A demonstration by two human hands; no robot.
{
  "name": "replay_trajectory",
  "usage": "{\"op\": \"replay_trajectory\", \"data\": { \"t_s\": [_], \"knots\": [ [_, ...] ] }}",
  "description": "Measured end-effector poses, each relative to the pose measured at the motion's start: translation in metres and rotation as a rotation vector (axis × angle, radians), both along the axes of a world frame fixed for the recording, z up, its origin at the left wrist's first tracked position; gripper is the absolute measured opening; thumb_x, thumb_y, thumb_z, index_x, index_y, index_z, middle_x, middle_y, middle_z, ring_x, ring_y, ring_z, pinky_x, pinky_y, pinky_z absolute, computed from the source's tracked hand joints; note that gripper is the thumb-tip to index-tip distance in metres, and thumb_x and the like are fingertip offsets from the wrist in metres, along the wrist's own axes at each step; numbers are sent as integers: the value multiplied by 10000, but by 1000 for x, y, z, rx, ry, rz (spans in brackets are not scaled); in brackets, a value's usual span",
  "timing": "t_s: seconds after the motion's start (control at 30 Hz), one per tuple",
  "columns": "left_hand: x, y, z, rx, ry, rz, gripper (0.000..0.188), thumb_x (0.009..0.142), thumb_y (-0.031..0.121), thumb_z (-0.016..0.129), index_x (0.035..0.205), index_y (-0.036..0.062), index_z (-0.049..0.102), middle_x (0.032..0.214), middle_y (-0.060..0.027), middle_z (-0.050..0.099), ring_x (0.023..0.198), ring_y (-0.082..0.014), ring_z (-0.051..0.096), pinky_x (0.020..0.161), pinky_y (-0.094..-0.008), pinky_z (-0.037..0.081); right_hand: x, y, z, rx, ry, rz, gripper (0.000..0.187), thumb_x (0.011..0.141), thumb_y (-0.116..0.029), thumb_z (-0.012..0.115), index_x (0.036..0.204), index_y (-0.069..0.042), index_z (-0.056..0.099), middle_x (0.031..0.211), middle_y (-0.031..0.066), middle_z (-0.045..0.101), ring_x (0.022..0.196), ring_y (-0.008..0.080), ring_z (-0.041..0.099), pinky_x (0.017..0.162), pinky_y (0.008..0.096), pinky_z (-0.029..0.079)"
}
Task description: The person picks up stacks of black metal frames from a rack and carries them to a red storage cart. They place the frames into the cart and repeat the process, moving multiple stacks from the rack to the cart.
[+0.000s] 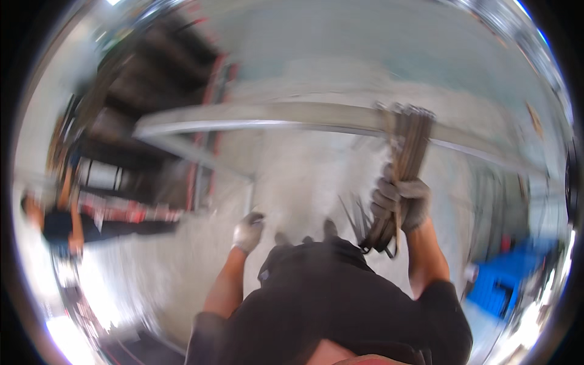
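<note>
My right hand (401, 204), in a grey work glove, is wrapped round a bundle of long, thin dark strips (413, 140). The strips stand up past the fist, and their shiny far ends overlap a pale metal beam (292, 115); I cannot tell whether they touch it. Below the fist the lower ends bend and splay out. A lighter tan strip (395, 158) runs along the bundle's left side. My left hand (248, 233), in a pale glove with dark fingertips, hangs low on the left near a thin upright bar (250, 193). Its fingers are smeared by motion.
Dark shelving with red edges (161, 91) stands at the far left. Another person (61, 225) is at the left rim, arm raised. A blue box (508, 277) sits at the lower right. The beam crosses the concrete floor (292, 176) in front of me.
</note>
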State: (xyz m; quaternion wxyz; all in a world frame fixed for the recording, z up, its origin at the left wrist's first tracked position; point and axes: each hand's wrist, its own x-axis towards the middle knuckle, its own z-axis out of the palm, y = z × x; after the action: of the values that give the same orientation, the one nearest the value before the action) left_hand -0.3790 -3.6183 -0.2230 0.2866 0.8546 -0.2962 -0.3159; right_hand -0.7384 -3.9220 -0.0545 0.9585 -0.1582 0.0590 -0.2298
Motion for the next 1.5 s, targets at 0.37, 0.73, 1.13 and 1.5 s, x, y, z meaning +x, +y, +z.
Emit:
{"op": "replay_trajectory", "data": {
  "t_s": [0.37,0.73,1.13,1.5],
  "knots": [
    [-164,148,-15,-34,60,441,365,976,252,720,1261,44,810,1225,-178,840,1156,-299,801,1039,-408,603,57,13,52,-146,2,316,368,931,-108,748,1275,-98,618,896,-17,497,789,141,506,699,345,410],
    [-146,341,-104,-38,275,1026,251,949,138,743,1171,95,851,1037,-105,859,870,-197,794,779,-365,634,300,96,148,-483,65,229,362,972,-25,648,1316,36,554,1016,71,589,915,209,636,859,343,609],
    [-77,419,-159,-171,265,1374,268,938,104,757,1185,42,839,1065,-116,847,930,-197,768,822,-356,611,551,175,190,-612,-28,307,170,1026,-105,606,1134,27,606,921,112,640,875,303,668,846,416,571],
    [-47,366,-143,-149,176,1332,241,928,94,786,1150,14,841,1040,-107,849,912,-202,779,807,-349,618,723,260,195,-480,-52,685,118,1017,-30,594,1126,10,569,834,152,674,766,295,675,779,451,593]
  ]
}}
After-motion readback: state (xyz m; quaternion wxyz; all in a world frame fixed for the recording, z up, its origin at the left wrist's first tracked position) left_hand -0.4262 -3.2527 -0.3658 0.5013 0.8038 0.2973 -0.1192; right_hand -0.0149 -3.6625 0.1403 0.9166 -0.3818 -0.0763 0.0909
